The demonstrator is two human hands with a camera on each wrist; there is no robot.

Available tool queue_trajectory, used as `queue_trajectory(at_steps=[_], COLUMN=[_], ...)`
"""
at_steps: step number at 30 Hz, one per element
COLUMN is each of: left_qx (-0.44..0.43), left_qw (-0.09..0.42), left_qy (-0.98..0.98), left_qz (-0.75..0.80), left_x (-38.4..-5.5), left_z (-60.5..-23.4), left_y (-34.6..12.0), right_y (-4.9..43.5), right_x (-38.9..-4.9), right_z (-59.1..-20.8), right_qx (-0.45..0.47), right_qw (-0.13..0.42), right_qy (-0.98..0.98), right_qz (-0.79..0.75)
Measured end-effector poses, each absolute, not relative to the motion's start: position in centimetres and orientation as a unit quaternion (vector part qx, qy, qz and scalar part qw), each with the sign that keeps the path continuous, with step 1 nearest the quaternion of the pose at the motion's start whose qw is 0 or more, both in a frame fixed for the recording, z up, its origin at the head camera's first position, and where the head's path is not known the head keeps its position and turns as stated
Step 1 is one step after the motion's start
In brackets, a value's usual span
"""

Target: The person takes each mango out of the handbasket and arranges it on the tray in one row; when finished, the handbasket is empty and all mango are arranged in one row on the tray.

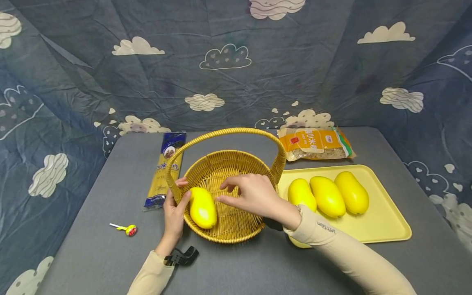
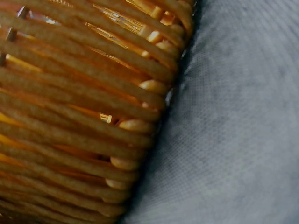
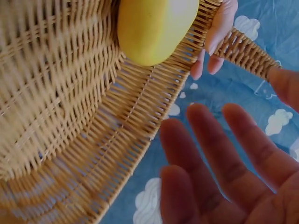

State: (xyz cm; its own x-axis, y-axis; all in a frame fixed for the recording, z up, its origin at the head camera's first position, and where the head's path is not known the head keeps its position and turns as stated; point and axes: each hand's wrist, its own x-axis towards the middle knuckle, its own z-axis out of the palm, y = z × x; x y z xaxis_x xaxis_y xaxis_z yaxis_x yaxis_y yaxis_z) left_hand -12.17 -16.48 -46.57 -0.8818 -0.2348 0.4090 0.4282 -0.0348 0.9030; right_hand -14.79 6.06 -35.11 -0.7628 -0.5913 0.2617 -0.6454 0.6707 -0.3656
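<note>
A round woven basket (image 1: 236, 221) with an arched handle stands in the middle of the table. One yellow mango (image 1: 203, 208) lies inside it against the left wall. My left hand (image 1: 174, 217) grips the basket's left rim at the foot of the handle, thumb inside. Only the basket's woven side (image 2: 84, 107) shows close up in the left wrist view; the hand is out of that frame. Above the basket my right hand (image 1: 254, 193) hovers with loosely bent fingers and nothing in it. In the right wrist view its fingers (image 3: 219, 149) are spread near the mango (image 3: 156, 28).
To the right, a yellow tray (image 1: 383, 221) bears three mangoes (image 1: 327, 196). Behind it lies an orange noodle bag (image 1: 317, 143). A blue and yellow pasta packet (image 1: 156, 180) is left of the basket, and a lollipop (image 1: 130, 230) lies at the left front.
</note>
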Motion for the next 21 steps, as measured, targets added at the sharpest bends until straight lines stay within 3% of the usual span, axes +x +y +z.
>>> queue_trajectory(at_steps=[14,21], left_qx=[-0.077,-0.074], left_qw=[0.227,0.226], left_qy=[-0.654,-0.656], left_qz=[-0.718,-0.717], left_x=[-12.2,-12.2], left_z=[-46.7,-46.6], left_y=[-16.6,-16.6], right_y=[2.5,1.4], right_x=[-16.4,-16.9], right_z=[-36.2,-37.3], right_qx=[0.349,0.334], right_qw=[-0.057,-0.088], right_qy=[-0.920,-0.924], right_qz=[0.170,0.165])
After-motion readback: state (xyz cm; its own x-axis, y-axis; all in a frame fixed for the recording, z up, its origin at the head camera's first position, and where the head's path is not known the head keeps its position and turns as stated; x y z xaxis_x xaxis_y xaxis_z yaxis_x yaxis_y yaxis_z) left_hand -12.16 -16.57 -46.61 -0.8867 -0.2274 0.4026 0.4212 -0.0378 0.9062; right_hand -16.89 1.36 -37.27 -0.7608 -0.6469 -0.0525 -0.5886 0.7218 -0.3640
